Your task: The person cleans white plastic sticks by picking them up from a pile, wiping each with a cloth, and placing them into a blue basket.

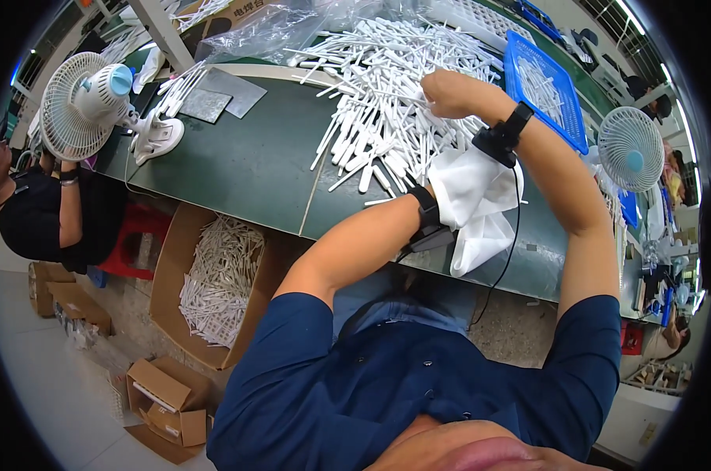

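A large heap of slim white plastic sticks [394, 59], many with one thicker end, covers the far middle of the green workbench [253, 165]. Over the heap's right side my right hand [448, 94] is closed, knuckles up. A white stick [402, 97] juts left from its fingers. My left forearm reaches in to the near edge of the heap, where a crumpled white cloth [481, 188] covers my left hand. The cloth hides those fingers, and one corner of it hangs toward the bench's front. Both wrists carry black straps with small devices.
A blue plastic basket [545, 94] holding more sticks stands right of the heap. White fans [79, 102] flank the work area. Two grey metal plates [226, 96] lie at left. Below, a cardboard box [171, 290] is full of sticks. A person in black [37, 208] sits at left.
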Action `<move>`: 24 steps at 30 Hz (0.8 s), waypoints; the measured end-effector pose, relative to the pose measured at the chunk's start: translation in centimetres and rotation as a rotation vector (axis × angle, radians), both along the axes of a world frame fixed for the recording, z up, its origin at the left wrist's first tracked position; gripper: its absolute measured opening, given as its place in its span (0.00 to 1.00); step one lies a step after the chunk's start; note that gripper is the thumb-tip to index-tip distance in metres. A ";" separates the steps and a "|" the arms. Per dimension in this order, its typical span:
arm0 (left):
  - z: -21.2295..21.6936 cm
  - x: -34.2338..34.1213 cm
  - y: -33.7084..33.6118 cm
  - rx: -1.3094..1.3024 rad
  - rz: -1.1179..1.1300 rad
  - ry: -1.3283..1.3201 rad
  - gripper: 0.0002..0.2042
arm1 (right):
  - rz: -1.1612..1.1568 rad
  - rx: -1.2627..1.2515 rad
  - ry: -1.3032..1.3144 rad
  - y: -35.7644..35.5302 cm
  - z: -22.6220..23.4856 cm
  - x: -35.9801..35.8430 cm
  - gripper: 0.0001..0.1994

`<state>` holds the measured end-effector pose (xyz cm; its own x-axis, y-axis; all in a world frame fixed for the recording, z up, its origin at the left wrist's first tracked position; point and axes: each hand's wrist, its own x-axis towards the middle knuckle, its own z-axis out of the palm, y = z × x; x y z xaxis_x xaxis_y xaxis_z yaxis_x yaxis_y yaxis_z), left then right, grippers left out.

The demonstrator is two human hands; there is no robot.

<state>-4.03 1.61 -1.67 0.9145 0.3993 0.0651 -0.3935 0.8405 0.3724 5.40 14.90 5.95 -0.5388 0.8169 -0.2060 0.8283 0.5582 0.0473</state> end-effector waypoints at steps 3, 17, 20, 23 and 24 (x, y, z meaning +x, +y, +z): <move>1.6 -0.7 -0.4 -0.093 0.001 0.033 0.07 | -0.089 0.057 -0.028 -0.6 -0.8 0.8 0.10; -3.1 2.0 1.7 0.696 0.358 0.187 0.14 | -0.642 0.009 1.296 -13.3 1.1 8.6 0.11; -5.0 3.7 2.4 0.763 0.403 0.173 0.15 | -0.795 -0.001 1.534 -16.9 -2.8 12.5 0.11; -4.4 3.4 2.2 1.189 0.512 0.304 0.14 | -0.885 0.002 1.691 -19.2 -5.7 14.9 0.12; -3.8 2.8 2.0 1.332 0.553 0.346 0.14 | -0.889 0.025 1.715 -19.5 -6.3 15.3 0.12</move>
<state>-1.27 3.66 -5.50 0.7160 0.5161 0.4701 -0.2753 -0.4101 0.8695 20.68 -4.63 -0.30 0.3850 0.9226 0.0234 -0.0044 0.0272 -0.9996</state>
